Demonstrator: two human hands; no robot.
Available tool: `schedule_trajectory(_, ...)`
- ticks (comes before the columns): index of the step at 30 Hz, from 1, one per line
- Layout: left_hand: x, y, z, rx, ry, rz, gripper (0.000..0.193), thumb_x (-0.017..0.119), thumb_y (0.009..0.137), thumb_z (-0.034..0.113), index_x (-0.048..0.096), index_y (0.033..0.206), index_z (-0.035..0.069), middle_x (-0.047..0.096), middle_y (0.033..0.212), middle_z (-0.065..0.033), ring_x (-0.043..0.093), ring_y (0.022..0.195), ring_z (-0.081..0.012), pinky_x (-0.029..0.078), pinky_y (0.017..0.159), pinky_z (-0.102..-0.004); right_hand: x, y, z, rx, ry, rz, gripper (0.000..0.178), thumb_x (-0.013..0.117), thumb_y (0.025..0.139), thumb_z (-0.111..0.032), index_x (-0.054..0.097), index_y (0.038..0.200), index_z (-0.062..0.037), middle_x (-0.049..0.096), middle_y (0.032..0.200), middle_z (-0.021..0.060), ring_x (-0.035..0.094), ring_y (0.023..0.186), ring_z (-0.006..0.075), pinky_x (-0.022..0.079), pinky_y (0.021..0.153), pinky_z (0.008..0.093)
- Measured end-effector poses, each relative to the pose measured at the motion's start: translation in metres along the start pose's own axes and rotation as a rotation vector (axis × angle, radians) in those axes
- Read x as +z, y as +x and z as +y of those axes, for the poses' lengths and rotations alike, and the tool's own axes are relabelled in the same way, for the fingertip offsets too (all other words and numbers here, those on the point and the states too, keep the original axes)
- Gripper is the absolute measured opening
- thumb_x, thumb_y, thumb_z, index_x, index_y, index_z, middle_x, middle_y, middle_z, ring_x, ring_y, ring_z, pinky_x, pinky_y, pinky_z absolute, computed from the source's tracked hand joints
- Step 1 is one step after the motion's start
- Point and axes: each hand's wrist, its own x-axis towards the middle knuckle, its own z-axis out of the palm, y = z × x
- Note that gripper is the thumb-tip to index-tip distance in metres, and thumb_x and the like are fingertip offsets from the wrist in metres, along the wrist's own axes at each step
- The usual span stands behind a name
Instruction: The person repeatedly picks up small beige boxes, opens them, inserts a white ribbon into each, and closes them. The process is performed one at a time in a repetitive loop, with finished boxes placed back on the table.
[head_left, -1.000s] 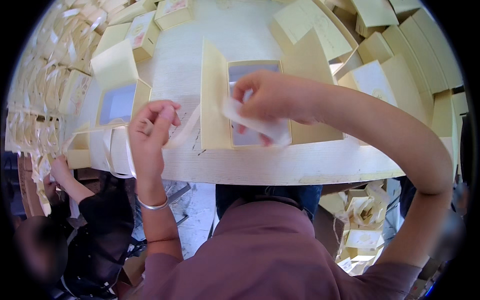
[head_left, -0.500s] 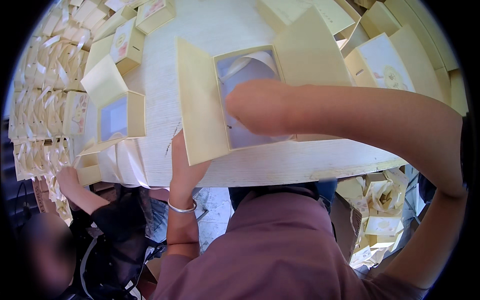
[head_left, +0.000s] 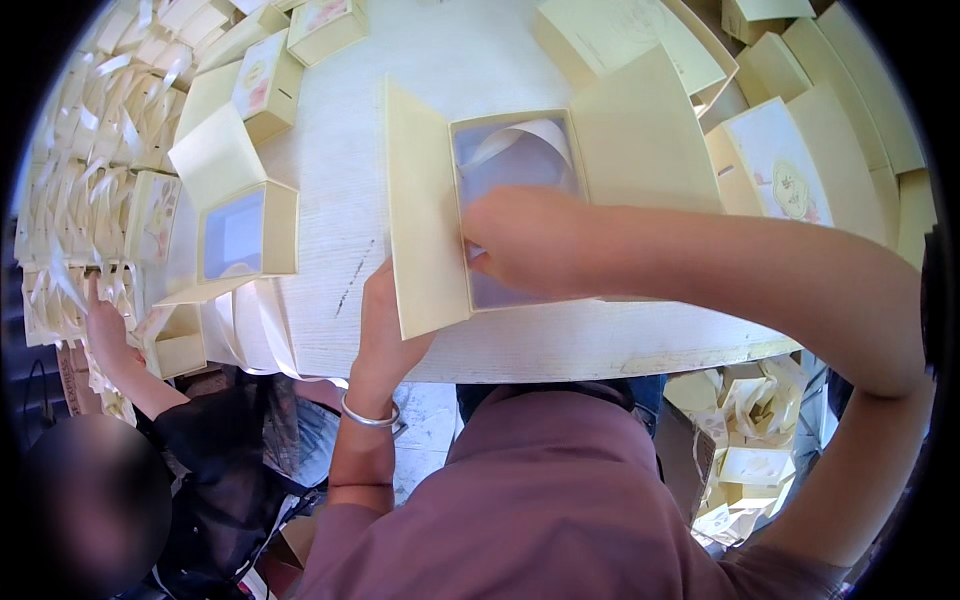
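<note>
A cream gift box (head_left: 461, 190) with a pale lilac inside lies on the table before me, its two flaps spread out to left and right. Inside it a white ribbon (head_left: 535, 130) curls in a loop near the far wall. My right hand (head_left: 525, 240) reaches into the box with fingers curled closed against the left inner wall; what they pinch, if anything, is hidden. My left hand (head_left: 383, 315) is behind the left flap (head_left: 425, 220), its fingers out of sight.
A smaller cream box (head_left: 278, 230) stands open to the left, with ribbon over the table edge. Beyond it are stacked ribboned boxes (head_left: 100, 120). More boxes (head_left: 780, 165) are at the right, others (head_left: 755, 465) below the table. A co-worker's hand (head_left: 110, 330) reaches toward the left stacks.
My right hand has moved closer to the box's left inner wall. The co-worker's hand has shifted from a small box up to the stacked boxes. The whole view has shifted slightly.
</note>
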Motion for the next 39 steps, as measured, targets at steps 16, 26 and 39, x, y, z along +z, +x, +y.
schedule_trajectory(16,-0.142,-0.146,-0.045,-0.323,-1.205,0.865,0.016,0.037,0.092,0.023,0.043,0.088,0.010,0.023,0.054,0.0052,0.022,0.046,-0.0033,0.017,0.036,-0.0180,0.053,-0.049,-0.001,-0.203,-0.587,0.322,0.054,0.066,0.063,-0.041,0.051,0.097,-0.0017,0.047,0.077,0.0091,0.050,0.077,0.0255,0.023,0.101,0.0465)
schedule_trajectory(26,-0.101,-0.194,-0.080,-0.766,-0.712,1.241,0.013,0.042,0.087,0.023,0.046,0.079,0.013,0.023,0.052,0.0074,0.019,0.042,-0.0015,0.013,0.036,-0.0185,0.006,0.098,0.006,-0.651,-0.745,0.228,0.064,0.054,0.071,-0.051,0.042,0.118,-0.0085,0.045,0.114,0.0164,0.038,0.114,0.0286,0.015,0.106,0.0432)
schedule_trajectory(39,-0.013,-0.265,-0.187,-1.001,-0.670,1.467,0.020,0.042,0.088,0.027,0.052,0.090,0.009,0.050,0.076,-0.0007,0.045,0.068,-0.0108,0.038,0.063,-0.0260,0.028,0.213,0.016,-0.828,-0.280,0.710,0.058,0.059,0.071,-0.016,0.039,0.124,-0.0076,0.036,0.126,0.0213,0.036,0.115,0.0354,0.027,0.098,0.0433)
